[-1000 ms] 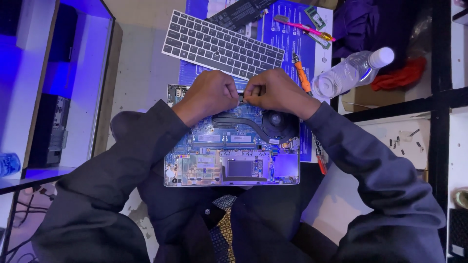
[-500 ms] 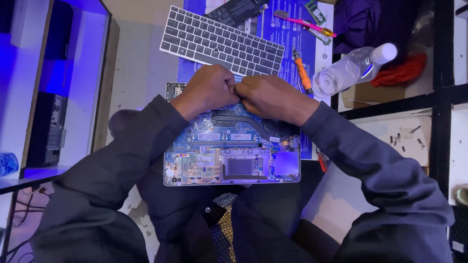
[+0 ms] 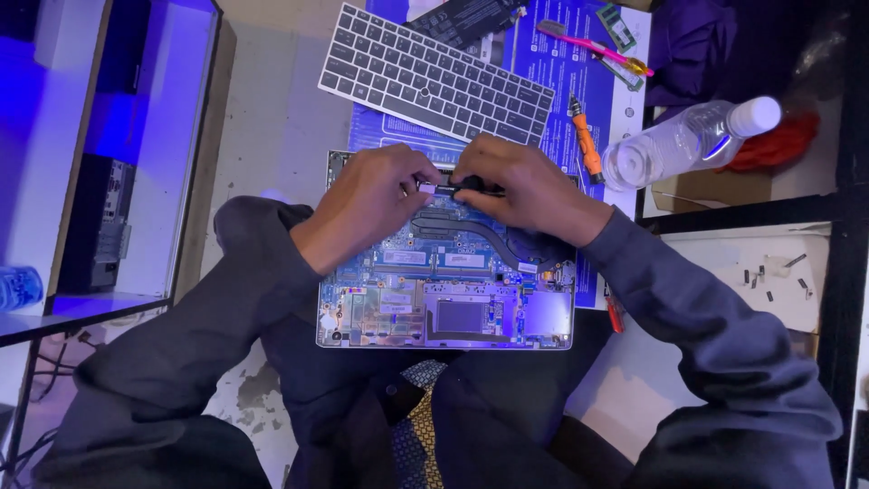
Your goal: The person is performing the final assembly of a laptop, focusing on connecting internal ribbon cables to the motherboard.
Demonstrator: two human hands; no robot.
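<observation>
— What's the person got their hands on right now?

— An opened laptop base (image 3: 448, 290), bottom cover off, circuit boards showing. It lies on a blue work mat (image 3: 552, 72), with its near edge hanging over the person's lap. Both hands meet at its far edge, about the middle.

— And the fingers?

— The left hand (image 3: 371, 195) is curled narrow, thumb and forefinger pinched on a small pale part (image 3: 425, 188) at the far edge of the board. The right hand (image 3: 520, 181) is closed around a slim dark tool (image 3: 471, 186); only a short length shows between the two hands, lying roughly level and pointing toward the left fingertips. I cannot tell whether its tip touches the pale part or just sits beside it.

— What's under the right hand?

— A dark heat pipe (image 3: 466, 226) curves from the board's middle toward a round fan (image 3: 543, 249) near the right edge; the right wrist covers part of the fan.

— Anything else on the mat?

— A detached keyboard (image 3: 434, 72) lies tilted at the far side, just beyond the hands. To its right an orange-handled screwdriver (image 3: 584, 136) lies near the mat's right edge, and at the far right corner a pink-handled tool (image 3: 597, 50). A clear plastic bottle (image 3: 679, 140) with a white cap lies on its side just off the mat's right edge. Further right, small screws (image 3: 769, 272) are scattered on a white sheet, well apart from the laptop.
</observation>
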